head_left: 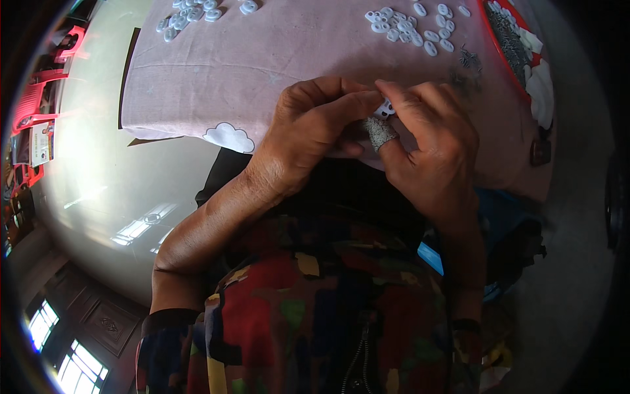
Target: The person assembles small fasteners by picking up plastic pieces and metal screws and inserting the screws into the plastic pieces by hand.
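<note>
Both my hands meet over the near edge of the cloth-covered table. A small white plastic oval piece with dark holes (pixel 385 109) sits between their fingertips, partly hidden. My left hand (pixel 308 128) pinches it from the left with thumb and index finger. From the right, my right hand (pixel 430 134) closes on it with thumb and fingers. A grey speckled wrap (pixel 380 134) covers the right thumb's end. Farther back lie a pile of white oval pieces (pixel 398 27) and, to its right, a scatter of small dark metal bits (pixel 468 59).
More white oval pieces (pixel 190 13) lie at the back left of the pink tablecloth (pixel 216 72). A red tray (pixel 502 56) of small grey metal parts stands at the right, beside white cloth (pixel 541 92). Red plastic chairs (pixel 29 105) are far left.
</note>
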Tool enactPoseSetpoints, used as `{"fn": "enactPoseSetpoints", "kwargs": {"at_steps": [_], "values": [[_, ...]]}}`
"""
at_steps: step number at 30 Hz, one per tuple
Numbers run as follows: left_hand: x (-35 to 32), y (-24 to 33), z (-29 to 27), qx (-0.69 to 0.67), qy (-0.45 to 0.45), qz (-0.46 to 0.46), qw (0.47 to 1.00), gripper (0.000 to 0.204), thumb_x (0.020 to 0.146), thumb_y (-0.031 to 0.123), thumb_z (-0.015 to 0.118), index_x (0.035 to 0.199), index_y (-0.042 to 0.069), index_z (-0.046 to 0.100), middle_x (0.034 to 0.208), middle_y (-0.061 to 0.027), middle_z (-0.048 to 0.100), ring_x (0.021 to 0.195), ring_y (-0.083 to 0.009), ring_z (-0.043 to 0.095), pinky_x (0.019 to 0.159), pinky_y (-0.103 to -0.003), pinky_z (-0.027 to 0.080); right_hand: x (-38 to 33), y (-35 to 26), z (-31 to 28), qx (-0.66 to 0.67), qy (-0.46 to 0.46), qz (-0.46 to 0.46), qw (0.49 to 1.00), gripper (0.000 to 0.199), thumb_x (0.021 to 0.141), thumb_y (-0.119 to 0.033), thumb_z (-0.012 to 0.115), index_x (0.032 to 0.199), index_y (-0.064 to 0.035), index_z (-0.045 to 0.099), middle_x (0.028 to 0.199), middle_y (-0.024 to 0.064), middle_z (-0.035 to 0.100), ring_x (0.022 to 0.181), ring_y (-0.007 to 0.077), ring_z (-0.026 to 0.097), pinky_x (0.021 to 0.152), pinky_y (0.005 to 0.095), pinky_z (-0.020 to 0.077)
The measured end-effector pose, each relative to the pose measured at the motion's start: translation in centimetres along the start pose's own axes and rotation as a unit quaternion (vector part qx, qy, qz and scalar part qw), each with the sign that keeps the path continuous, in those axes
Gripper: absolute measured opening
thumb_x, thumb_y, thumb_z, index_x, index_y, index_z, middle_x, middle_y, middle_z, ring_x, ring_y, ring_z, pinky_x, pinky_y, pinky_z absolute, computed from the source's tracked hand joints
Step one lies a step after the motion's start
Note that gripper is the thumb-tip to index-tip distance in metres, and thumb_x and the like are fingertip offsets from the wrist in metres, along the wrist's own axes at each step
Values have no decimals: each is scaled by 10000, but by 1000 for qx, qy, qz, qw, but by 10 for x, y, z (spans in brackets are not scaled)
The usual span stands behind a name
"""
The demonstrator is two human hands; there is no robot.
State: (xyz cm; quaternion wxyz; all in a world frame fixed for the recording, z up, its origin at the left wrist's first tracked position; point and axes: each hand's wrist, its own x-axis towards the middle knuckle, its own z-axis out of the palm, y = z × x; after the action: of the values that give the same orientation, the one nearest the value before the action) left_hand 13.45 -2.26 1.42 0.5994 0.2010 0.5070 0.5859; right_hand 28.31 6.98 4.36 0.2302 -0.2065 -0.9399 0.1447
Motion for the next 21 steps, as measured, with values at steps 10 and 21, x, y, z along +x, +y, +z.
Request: {"fn": "enactPoseSetpoints", "kwargs": {"at_steps": [10,21], "values": [[-1,6,-2,28,-35,-19,999,230,922,259,648,1007,47,680,853,-29,671,720,-77,639,634,-201,539,-1,5,-3,29,15,-40,999,424,633,19,672,1056,-7,652,828,95,588,759,275,586,632,379,489],[-2,-3,2,52,-10,14,998,227,931,264,645,1008,54,684,857,-19,675,716,-66,628,623,-197,523,0,11,-4,-36,-41,-36,998,424,628,-32,719,1045,-16,644,822,89,565,791,269,591,634,385,498]]}}
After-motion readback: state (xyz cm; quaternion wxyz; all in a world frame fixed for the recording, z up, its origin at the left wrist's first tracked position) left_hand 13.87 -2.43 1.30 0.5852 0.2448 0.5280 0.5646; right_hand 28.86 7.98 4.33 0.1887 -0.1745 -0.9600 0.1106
